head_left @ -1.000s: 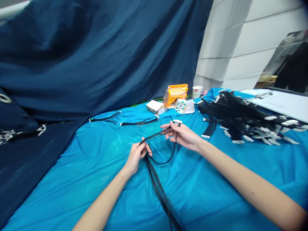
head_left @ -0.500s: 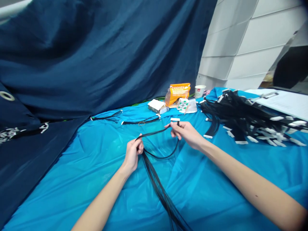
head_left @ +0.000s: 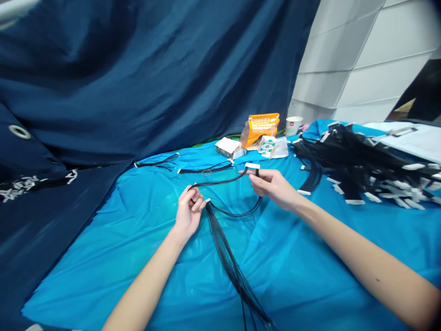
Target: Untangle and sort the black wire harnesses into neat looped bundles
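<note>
1. The wires [head_left: 241, 282] running from the left fingers [head_left: 197, 203] are black.
2. The connector [head_left: 252, 165] at the right fingers [head_left: 267, 175] is white.
3. Below all fingers, the surface [head_left: 99, 257] is bright blue.
4. Beyond them, the curtain [head_left: 172, 82] is plain navy.
5. Beyond the right fingers, the pouch [head_left: 263, 128] is orange with white lettering; the packet [head_left: 267, 146] is white, patterned green; the cup [head_left: 294, 126] is white, marked red.
6. Right of the fingers, the piled cables [head_left: 358, 156] are black with white ends.

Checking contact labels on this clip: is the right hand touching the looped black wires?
Touching: the head view shows the black wires crossing over an extended finger of the right hand, just below the white connector.
</note>
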Tool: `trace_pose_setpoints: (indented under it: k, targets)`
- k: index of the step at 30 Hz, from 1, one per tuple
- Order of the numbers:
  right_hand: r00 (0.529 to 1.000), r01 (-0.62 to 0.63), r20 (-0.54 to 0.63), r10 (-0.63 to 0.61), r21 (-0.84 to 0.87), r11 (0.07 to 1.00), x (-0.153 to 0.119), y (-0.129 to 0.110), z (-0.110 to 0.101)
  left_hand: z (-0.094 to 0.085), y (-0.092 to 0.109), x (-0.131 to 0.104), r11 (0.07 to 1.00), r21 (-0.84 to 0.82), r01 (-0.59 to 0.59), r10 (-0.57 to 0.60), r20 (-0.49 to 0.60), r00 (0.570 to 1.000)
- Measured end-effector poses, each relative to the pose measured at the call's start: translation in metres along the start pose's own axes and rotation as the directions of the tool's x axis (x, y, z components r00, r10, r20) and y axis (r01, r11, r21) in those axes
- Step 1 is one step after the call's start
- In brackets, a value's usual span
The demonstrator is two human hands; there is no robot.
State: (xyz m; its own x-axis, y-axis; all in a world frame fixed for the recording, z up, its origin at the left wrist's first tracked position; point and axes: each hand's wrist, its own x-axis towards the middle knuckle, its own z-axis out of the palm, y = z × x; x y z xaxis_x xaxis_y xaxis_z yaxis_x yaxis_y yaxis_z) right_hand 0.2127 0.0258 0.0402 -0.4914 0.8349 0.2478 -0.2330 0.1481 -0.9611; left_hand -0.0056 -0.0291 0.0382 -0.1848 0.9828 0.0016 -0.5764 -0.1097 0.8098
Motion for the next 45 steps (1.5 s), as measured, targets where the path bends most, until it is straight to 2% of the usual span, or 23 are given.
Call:
trace_pose_setpoints:
  k: [3, 5, 7, 9, 11, 14, 15, 17, 19, 20, 21, 23, 24, 26, 27, 29, 31, 34, 37, 39, 41, 43, 45]
  targets:
    - [0.999, -0.029, -0.030, 0.029, 0.013, 1.000, 0.001, 0.000, 0.000, -0.001, 0.000, -0.001, 0.996, 0.091, -0.012, 0.007, 0.058, 0.998]
    - [0.996, -0.062, -0.059, 0.066, 0.072, 0.995, 0.002, -0.001, 0.000, 0.000, -0.002, -0.003, 0.963, 0.269, -0.033, -0.003, 0.135, 0.991]
    - [0.992, -0.093, -0.074, 0.104, 0.139, 0.986, 0.003, -0.002, 0.002, 0.002, -0.004, -0.007, 0.857, 0.510, -0.075, -0.056, 0.238, 0.970]
    - [0.989, -0.115, -0.073, 0.130, 0.183, 0.976, 0.002, -0.001, 0.007, 0.005, -0.006, -0.012, 0.693, 0.705, -0.147, -0.160, 0.350, 0.923]
    - [0.987, -0.142, -0.047, 0.154, 0.205, 0.968, 0.001, 0.001, 0.013, 0.007, -0.007, -0.017, 0.572, 0.791, -0.217, -0.282, 0.438, 0.853]
    - [0.983, -0.181, 0.018, 0.182, 0.216, 0.959, -0.002, 0.004, 0.021, 0.008, -0.008, -0.021, 0.548, 0.802, -0.236, -0.385, 0.493, 0.780]
    - [0.982, -0.190, 0.035, 0.187, 0.226, 0.955, -0.002, 0.004, 0.022, 0.007, -0.008, -0.021, 0.567, 0.790, -0.233, -0.374, 0.499, 0.782]
    - [0.977, -0.214, 0.055, 0.207, 0.281, 0.936, -0.002, 0.005, 0.023, 0.005, -0.008, -0.020, 0.611, 0.753, -0.243, -0.285, 0.496, 0.820]
    - [0.967, -0.251, 0.060, 0.246, 0.348, 0.903, -0.001, 0.007, 0.021, 0.003, -0.009, -0.020, 0.603, 0.726, -0.330, -0.163, 0.517, 0.840]
    - [0.962, -0.268, 0.051, 0.269, 0.366, 0.891, -0.001, 0.009, 0.020, 0.002, -0.011, -0.020, 0.561, 0.715, -0.417, -0.108, 0.563, 0.819]
    - [0.960, -0.270, 0.025, 0.280, 0.364, 0.891, 0.000, 0.011, 0.019, 0.002, -0.014, -0.021, 0.494, 0.693, -0.524, -0.063, 0.630, 0.774]
    - [0.961, -0.248, -0.039, 0.275, 0.321, 0.914, 0.000, 0.016, 0.021, 0.002, -0.022, -0.024, 0.330, 0.594, -0.734, 0.006, 0.776, 0.631]
    - [0.961, -0.242, -0.052, 0.270, 0.309, 0.920, 0.000, 0.018, 0.023, 0.003, -0.027, -0.026, 0.268, 0.544, -0.795, 0.035, 0.819, 0.572]
    - [0.960, -0.261, -0.005, 0.281, 0.352, 0.899, -0.001, 0.020, 0.028, 0.003, -0.037, -0.030, 0.213, 0.486, -0.848, 0.084, 0.855, 0.511]
    - [0.958, -0.276, 0.035, 0.286, 0.394, 0.877, -0.002, 0.020, 0.030, 0.004, -0.041, -0.032, 0.203, 0.483, -0.852, 0.103, 0.854, 0.509]
    - [0.959, -0.273, 0.066, 0.274, 0.461, 0.844, -0.003, 0.017, 0.032, 0.004, -0.044, -0.033, 0.206, 0.511, -0.835, 0.131, 0.831, 0.541]
    - [0.972, -0.196, -0.026, 0.233, 0.454, 0.869, -0.004, 0.013, 0.031, 0.005, -0.043, -0.032, 0.230, 0.565, -0.793, 0.145, 0.786, 0.602]
    - [0.965, -0.041, -0.233, 0.121, 0.322, 0.946, -0.005, 0.009, 0.028, 0.006, -0.038, -0.031, 0.272, 0.635, -0.723, 0.142, 0.717, 0.683]
    - [0.945, 0.042, -0.327, -0.001, 0.120, 0.992, -0.006, 0.006, 0.028, 0.005, -0.037, -0.031, 0.238, 0.659, -0.714, 0.147, 0.702, 0.697]
    - [0.959, -0.001, -0.285, 0.013, 0.040, 0.999, -0.007, 0.006, 0.030, 0.003, -0.038, -0.031, 0.152, 0.619, -0.770, 0.146, 0.757, 0.637]
    - [0.982, -0.111, -0.152, 0.116, 0.038, 0.993, -0.008, 0.010, 0.034, 0.001, -0.040, -0.033, 0.046, 0.529, -0.847, 0.127, 0.838, 0.530]
    - [0.970, -0.241, 0.006, 0.241, 0.078, 0.967, -0.009, 0.017, 0.038, 0.000, -0.041, -0.034, -0.042, 0.423, -0.905, 0.110, 0.903, 0.416]
    - [0.943, -0.329, 0.093, 0.319, 0.123, 0.936, -0.008, 0.028, 0.043, 0.001, -0.043, -0.035, -0.100, 0.341, -0.935, 0.107, 0.938, 0.330]
